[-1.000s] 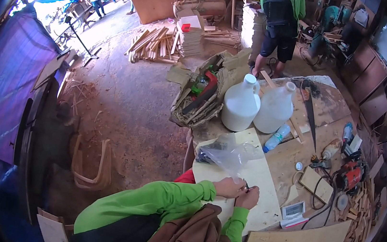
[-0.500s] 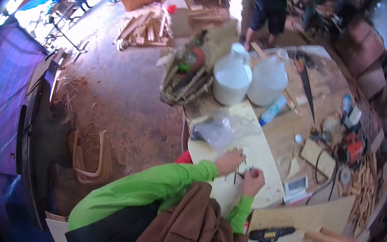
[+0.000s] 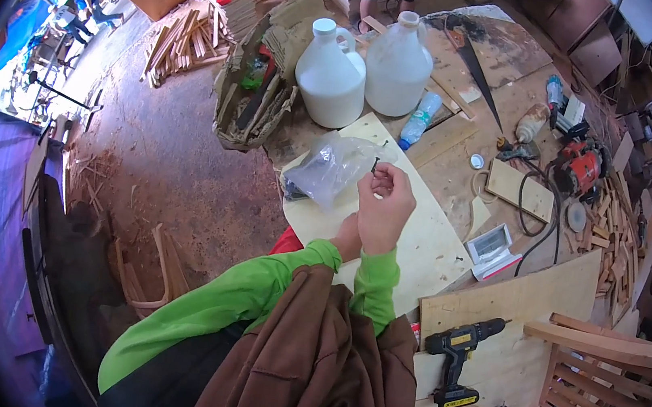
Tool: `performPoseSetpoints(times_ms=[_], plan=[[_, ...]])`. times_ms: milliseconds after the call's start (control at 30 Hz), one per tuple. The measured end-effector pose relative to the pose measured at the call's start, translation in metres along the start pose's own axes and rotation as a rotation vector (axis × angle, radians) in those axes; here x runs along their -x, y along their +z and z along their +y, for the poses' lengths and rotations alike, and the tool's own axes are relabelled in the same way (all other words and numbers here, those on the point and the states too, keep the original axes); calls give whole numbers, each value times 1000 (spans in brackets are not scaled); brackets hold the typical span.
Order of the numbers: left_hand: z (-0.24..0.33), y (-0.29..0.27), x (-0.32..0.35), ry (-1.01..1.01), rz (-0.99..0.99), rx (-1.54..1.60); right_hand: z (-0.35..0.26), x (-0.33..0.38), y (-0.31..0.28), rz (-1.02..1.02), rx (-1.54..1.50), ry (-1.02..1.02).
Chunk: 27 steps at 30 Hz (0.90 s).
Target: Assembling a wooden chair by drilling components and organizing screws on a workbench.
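My right hand [image 3: 387, 211] is raised over a pale plywood board [image 3: 428, 236], its fingertips pinched on a small dark screw [image 3: 376, 163]. My left hand [image 3: 348, 239] is low behind the right wrist; its fingers are hidden. Left of the right hand, a clear plastic bag [image 3: 334, 173] lies on the board with dark small pieces at its lower left end. Another dark screw [image 3: 461, 259] sits near the board's right edge.
Two white jugs [image 3: 331, 78] and a water bottle [image 3: 420, 121] stand or lie beyond the board. A handsaw [image 3: 476, 71] rests farther back. At right are a red power tool [image 3: 579, 168] and its cord. A cordless drill [image 3: 457, 358] lies nearby, beside a slatted wooden frame [image 3: 596, 391].
My right hand has come up and left toward the plastic bag, holding the screw upright. My left hand has drawn back behind the right wrist. The whole view has shifted.
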<state>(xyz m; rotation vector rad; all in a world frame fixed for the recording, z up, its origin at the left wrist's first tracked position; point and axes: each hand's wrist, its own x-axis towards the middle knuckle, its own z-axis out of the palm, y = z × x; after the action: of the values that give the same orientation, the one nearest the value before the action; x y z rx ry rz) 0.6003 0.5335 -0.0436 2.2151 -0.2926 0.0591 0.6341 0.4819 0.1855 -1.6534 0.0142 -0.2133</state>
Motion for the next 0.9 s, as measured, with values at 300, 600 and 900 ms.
performPoseSetpoints(times_ms=[300, 600, 900], plan=[[-4, -2, -2, -64, 7, -69, -16, -19, 24, 155, -174, -171], [-34, -57, 51, -41, 150, -177, 11, -29, 29, -533, 937, -137], [-22, -4, -14, -31, 98, -96, 29, -38, 53, -1093, 974, -36]])
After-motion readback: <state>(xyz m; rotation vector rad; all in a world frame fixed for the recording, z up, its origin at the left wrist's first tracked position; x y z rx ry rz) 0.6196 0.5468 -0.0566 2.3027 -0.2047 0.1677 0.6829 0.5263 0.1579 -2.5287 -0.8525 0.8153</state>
